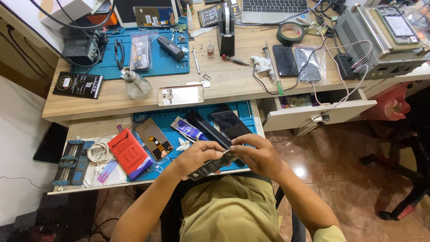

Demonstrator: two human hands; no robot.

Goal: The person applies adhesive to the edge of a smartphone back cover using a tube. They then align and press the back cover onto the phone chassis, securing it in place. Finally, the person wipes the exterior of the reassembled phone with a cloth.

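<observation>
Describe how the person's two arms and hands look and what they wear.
Both forearms are bare from elbow to wrist. The left hand and the right hand wear no gloves, and no rings, watch or bracelet show on them from this view. A short pale yellow sleeve shows at the right upper arm, lighter than the olive-khaki cloth over the lap. The left sleeve is out of frame.

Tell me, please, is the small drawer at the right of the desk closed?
No, the drawer stands pulled open, with cables hanging over its front.

Phone repair workshop: blue work mat (pixel 165 58), tools, dismantled phones (pixel 180 95).
</observation>
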